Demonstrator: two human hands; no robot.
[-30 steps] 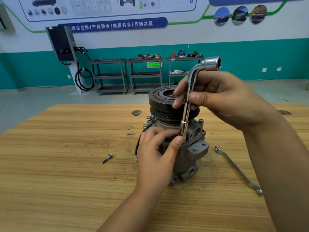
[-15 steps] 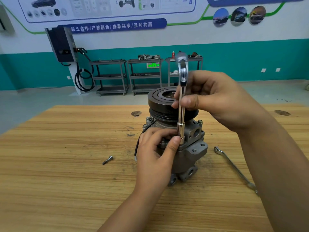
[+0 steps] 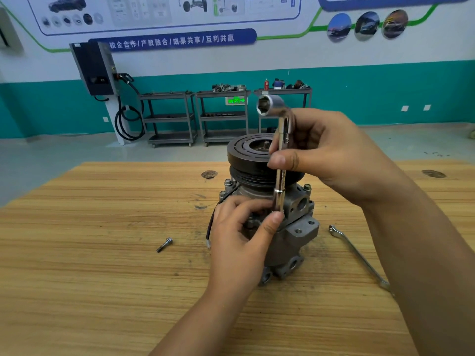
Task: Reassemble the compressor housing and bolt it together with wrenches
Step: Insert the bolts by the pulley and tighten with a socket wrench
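A grey metal compressor (image 3: 295,235) stands upright on the wooden table (image 3: 102,265), its black pulley (image 3: 246,152) on top. An L-shaped chrome socket wrench (image 3: 279,181) stands vertical with its lower end down on the housing's flange. Its bent top socket (image 3: 267,107) points left toward me. My right hand (image 3: 331,155) pinches the wrench shaft between thumb and fingers. My left hand (image 3: 241,240) wraps the housing's left side, and its thumb and fingers pinch the wrench's lower end. The bolt under the wrench is hidden.
A loose bolt (image 3: 164,244) lies on the table left of the compressor. A flat chrome spanner (image 3: 359,258) lies to the right, partly under my right forearm. A black wire (image 3: 213,217) hangs down the compressor's left side. Metal carts (image 3: 169,116) stand by the far wall.
The wrench has turned about its upright shaft: the top socket swung from pointing right, through facing away, to pointing left. Both hands stayed in place.
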